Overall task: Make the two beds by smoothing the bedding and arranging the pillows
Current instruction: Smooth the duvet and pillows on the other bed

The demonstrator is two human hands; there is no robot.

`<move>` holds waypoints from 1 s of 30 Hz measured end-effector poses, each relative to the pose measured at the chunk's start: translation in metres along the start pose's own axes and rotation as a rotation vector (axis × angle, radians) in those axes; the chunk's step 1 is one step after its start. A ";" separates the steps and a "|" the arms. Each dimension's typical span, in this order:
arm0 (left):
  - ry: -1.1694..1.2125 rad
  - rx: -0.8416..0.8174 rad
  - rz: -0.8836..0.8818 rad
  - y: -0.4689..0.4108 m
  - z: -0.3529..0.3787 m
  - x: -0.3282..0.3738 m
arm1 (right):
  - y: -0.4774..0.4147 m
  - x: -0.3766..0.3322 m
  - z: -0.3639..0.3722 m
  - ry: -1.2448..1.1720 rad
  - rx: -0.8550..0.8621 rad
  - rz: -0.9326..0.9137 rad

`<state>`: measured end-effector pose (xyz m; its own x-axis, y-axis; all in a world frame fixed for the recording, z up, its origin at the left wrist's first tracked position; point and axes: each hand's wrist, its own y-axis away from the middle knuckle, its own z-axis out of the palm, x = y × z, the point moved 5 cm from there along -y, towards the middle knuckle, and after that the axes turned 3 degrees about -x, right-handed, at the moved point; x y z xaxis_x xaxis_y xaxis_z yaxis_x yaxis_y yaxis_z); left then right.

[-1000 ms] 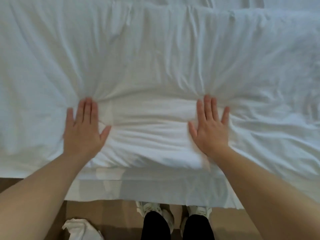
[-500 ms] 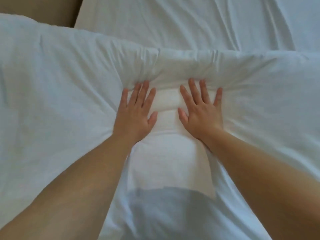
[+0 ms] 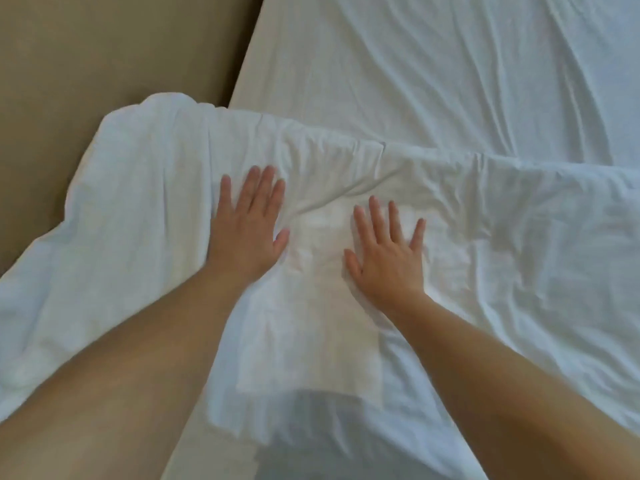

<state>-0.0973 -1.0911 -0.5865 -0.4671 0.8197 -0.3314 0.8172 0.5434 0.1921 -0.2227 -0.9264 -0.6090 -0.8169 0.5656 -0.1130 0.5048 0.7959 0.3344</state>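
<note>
Plain tan surface [image 3: 104, 46] upper left, floor or wall unclear; soft light.

Both hands flat, palms down, fingers spread; left hand [image 3: 247, 226] ahead of right hand [image 3: 388, 258].

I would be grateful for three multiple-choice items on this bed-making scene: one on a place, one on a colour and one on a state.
1. Where do the left hand and the right hand rest?
A on the rumpled white duvet
B on a wooden table
C on a grey pillow

2. What colour is the smooth surface left of the wrinkled white bed sheet?
A black
B tan
C blue

3. How are the two hands held?
A curled into fists
B pinching the cloth
C spread out flat

Answers:
1. A: both palms lie on the duvet, near its far edge.
2. B: it shows tan at the upper left.
3. C: both hands lie straight and flat on the cloth.
</note>
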 end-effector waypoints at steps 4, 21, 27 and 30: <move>0.216 0.082 0.002 -0.007 0.069 -0.032 | -0.035 -0.036 0.053 -0.016 0.102 0.049; 0.428 -0.293 -0.252 0.195 0.049 -0.065 | 0.093 -0.119 0.041 -0.063 -0.391 -0.049; 0.739 -0.331 -0.467 0.268 0.037 -0.058 | 0.122 -0.136 0.037 -0.102 -0.483 -0.062; 1.113 -0.060 -1.140 0.309 0.031 -0.063 | 0.125 -0.139 0.026 -0.195 -0.459 -0.093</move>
<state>0.1947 -0.9802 -0.5349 -0.8221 -0.2995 0.4842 -0.1177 0.9215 0.3702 -0.0386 -0.9000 -0.5754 -0.7631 0.5616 -0.3197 0.2221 0.6925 0.6864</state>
